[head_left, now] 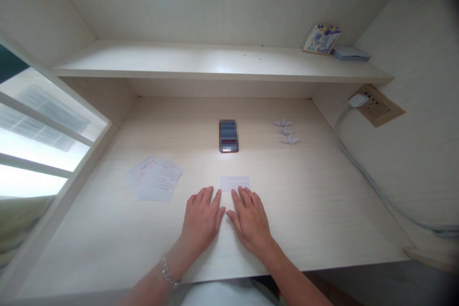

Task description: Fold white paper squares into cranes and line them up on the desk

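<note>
Both palms face down on the pale wooden desk, side by side near its front. My left hand lies flat with the fingers stretched out, beside the lower left corner of a small sheet of paper with lines of writing. My right hand is also flat, its fingertips at the sheet's lower edge; whether they press on it I cannot tell. The hands cover part of the area just below the sheet. Neither hand grips anything. A bracelet circles my left wrist.
A phone-like object, blurred out, lies beyond the sheet. Written papers overlap at left. Three folded paper cranes sit at right. Above runs a shelf with a colourful packet. A cable hangs from the wall socket.
</note>
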`<action>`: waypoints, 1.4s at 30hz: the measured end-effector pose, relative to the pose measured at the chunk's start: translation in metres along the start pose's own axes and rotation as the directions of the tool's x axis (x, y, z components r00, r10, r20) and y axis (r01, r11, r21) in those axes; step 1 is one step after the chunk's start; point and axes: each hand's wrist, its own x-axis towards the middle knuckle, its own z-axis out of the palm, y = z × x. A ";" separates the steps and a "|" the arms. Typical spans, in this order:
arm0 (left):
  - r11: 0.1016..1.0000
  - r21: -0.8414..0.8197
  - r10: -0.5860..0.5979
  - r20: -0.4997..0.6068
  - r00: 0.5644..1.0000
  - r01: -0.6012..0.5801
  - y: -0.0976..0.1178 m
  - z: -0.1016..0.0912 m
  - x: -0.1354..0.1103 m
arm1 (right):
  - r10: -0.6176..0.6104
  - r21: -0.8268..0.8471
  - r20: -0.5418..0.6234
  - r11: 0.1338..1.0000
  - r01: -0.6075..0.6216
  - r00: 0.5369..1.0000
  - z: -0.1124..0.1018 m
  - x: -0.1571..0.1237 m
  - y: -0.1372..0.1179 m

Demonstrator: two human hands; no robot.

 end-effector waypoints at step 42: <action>0.047 -0.917 -0.121 0.389 0.913 0.397 0.013 0.017 0.058 | 0.351 0.891 0.087 0.390 -0.230 0.932 -0.005 0.045 0.035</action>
